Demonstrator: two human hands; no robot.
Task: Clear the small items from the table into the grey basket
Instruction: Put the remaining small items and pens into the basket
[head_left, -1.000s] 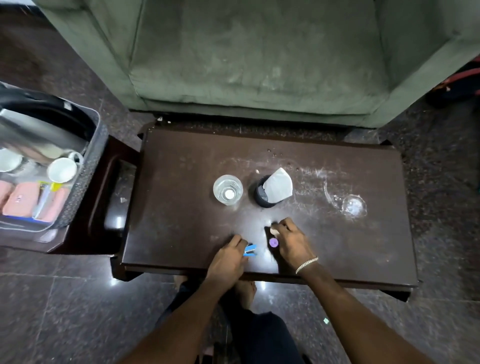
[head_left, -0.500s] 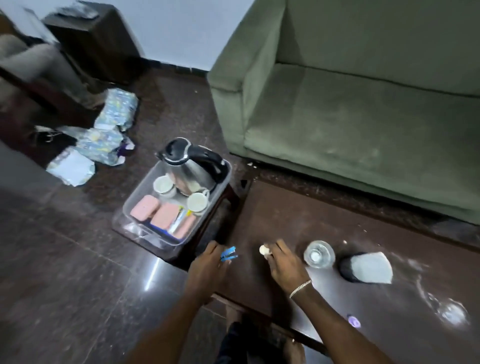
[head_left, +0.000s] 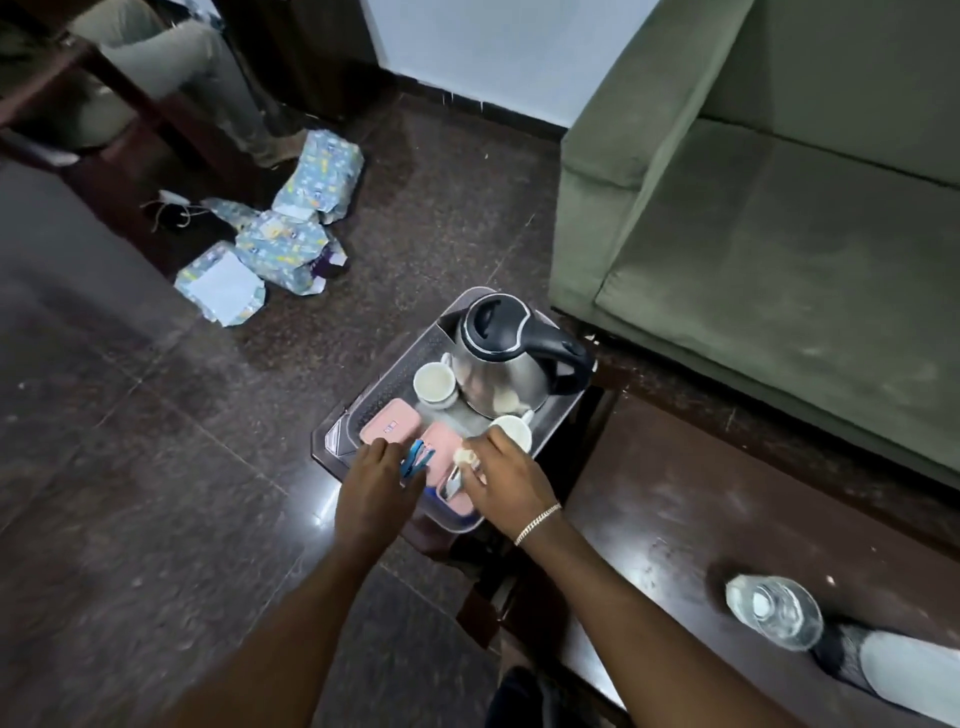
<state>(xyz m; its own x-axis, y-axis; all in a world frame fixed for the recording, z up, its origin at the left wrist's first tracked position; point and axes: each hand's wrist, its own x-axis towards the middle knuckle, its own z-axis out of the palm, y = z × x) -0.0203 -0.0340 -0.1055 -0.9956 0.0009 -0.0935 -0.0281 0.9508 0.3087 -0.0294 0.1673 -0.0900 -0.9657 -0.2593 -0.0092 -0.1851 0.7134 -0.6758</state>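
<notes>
The grey basket (head_left: 387, 382) stands on a low stool left of the dark table (head_left: 675, 519). It holds a steel kettle (head_left: 506, 358), two white cups (head_left: 434, 382) and pink boxes (head_left: 387, 427). My left hand (head_left: 376, 486) hovers over the basket's near end, shut on a small blue clip (head_left: 415, 458). My right hand (head_left: 506, 480) is beside it over the basket, pinching a small whitish lump (head_left: 464, 456). On the table at the lower right stand a clear glass (head_left: 776, 613) and a dark holder with white paper (head_left: 878, 662).
A green sofa (head_left: 779, 234) runs along the far side of the table. Patterned blue packets (head_left: 280, 234) lie on the dark tiled floor at the upper left, next to dark wooden furniture (head_left: 67, 104).
Both hands left the table's front edge and swung left over the basket, carrying the blue clip and the whitish lump. The view turned left with them; the purple item stayed on the table.
</notes>
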